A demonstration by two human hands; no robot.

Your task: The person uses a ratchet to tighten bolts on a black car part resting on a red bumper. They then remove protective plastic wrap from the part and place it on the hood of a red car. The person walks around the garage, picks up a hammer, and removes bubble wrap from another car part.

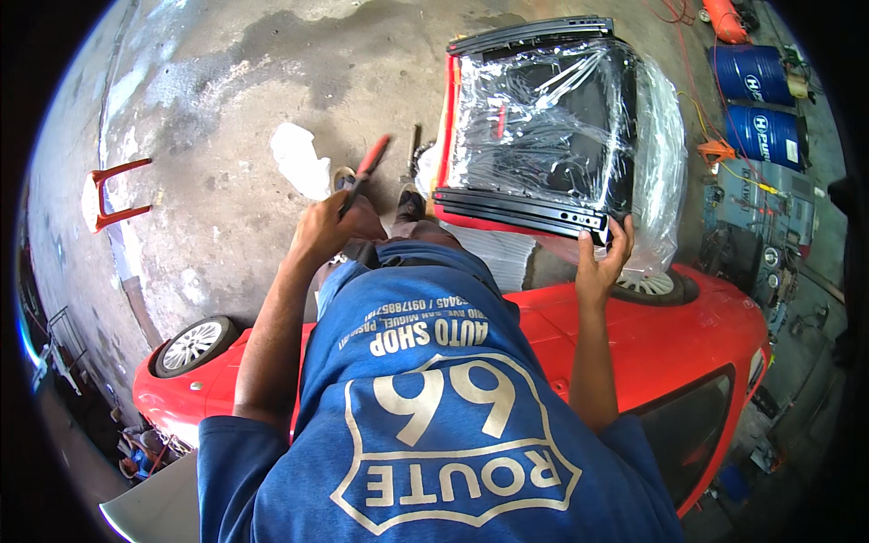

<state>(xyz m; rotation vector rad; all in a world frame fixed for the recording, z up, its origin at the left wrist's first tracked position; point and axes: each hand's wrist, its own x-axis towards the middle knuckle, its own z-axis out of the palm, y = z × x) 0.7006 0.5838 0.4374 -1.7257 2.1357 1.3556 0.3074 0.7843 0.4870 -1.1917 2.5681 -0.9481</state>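
In my left hand [328, 226] is a slim hand tool [372, 156] with a red grip and a dark part near my fingers. Its exact kind cannot be made out. My right hand [608, 253] has thumb and fingers about the right end of a black rail [525, 206] with small holes. That rail runs along the near side of a large black panel [552, 127] wrapped in clear plastic film [659, 154]. A second black rail [529, 34] lies along the far side, and the panel's left edge is red.
A red car [543, 317] stands close around me. A white crumpled sheet [303, 161] lies by my feet on the stained concrete floor [217, 109]. Further left is a red frame [118, 195]. Blue drums [756, 74], an orange tank [724, 20] and hoses are at the far right.
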